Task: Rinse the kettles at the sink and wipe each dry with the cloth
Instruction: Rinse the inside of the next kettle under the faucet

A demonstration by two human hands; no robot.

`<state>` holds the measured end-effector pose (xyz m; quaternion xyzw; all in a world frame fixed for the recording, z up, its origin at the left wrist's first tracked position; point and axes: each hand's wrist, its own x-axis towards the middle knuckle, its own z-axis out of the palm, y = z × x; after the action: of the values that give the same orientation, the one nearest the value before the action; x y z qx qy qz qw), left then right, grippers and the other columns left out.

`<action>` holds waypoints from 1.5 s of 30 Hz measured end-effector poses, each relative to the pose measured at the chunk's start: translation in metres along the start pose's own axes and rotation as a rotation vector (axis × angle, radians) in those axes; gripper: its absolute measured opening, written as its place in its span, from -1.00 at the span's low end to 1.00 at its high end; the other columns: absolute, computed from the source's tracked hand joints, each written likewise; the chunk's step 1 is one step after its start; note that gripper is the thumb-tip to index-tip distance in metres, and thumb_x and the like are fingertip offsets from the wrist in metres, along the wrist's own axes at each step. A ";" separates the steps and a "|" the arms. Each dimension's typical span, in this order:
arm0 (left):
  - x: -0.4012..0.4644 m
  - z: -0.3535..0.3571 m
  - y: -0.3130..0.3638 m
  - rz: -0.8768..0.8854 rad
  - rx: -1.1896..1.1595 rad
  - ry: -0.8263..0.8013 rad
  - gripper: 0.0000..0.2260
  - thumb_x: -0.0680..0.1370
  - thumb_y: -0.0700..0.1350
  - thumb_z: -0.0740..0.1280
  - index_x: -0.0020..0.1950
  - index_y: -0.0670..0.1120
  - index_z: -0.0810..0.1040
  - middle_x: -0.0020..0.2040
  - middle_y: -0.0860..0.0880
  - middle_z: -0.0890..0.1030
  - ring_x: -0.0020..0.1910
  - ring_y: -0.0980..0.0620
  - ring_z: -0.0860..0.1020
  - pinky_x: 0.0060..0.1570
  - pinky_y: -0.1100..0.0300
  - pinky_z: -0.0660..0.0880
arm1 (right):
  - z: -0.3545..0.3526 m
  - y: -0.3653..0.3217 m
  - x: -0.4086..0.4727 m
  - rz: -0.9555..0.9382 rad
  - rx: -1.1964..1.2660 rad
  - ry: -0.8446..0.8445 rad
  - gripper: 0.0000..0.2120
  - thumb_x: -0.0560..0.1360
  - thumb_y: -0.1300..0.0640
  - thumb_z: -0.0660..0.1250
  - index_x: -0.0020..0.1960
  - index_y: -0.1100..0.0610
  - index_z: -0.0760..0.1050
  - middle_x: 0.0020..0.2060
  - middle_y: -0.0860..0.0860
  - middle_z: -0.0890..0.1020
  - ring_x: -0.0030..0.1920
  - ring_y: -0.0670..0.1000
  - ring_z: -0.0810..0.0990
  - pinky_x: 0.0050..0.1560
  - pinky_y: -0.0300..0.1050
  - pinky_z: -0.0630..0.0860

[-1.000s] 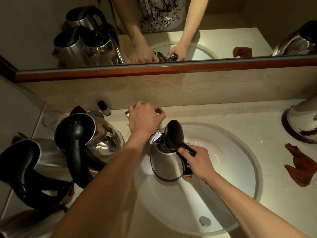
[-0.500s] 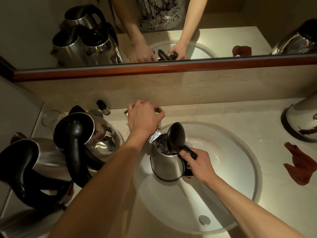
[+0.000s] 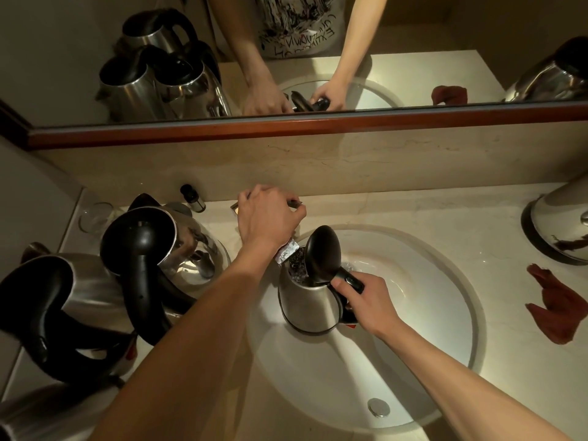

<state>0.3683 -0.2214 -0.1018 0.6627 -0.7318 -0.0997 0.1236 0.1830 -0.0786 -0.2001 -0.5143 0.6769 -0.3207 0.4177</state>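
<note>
Kettle (image 3: 310, 300) sits in the sink (image 3: 445, 393), lid up under the spout so water fills it; my right hand (image 3: 366, 300) wraps its handle steady, left hand (image 3: 270, 218) fingers curled around the tap lever.

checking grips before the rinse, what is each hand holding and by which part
The right hand holds the kettle by its black handle, over the sink. The left hand is closed on the tap handle.
</note>
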 end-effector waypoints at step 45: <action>0.000 0.000 0.000 0.002 0.000 0.005 -0.74 0.55 0.19 0.30 0.10 0.15 0.70 0.06 0.06 0.69 0.24 0.00 0.47 0.28 0.02 0.26 | 0.000 -0.008 0.010 -0.024 -0.035 0.006 -0.42 0.38 -0.35 0.30 -0.38 0.19 0.41 -0.50 0.00 0.41 -0.42 -0.07 0.35 -0.29 -0.07 0.31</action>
<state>0.3680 -0.2210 -0.1020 0.6620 -0.7324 -0.0979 0.1255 0.1853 -0.0900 -0.1953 -0.5288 0.6774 -0.3154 0.4025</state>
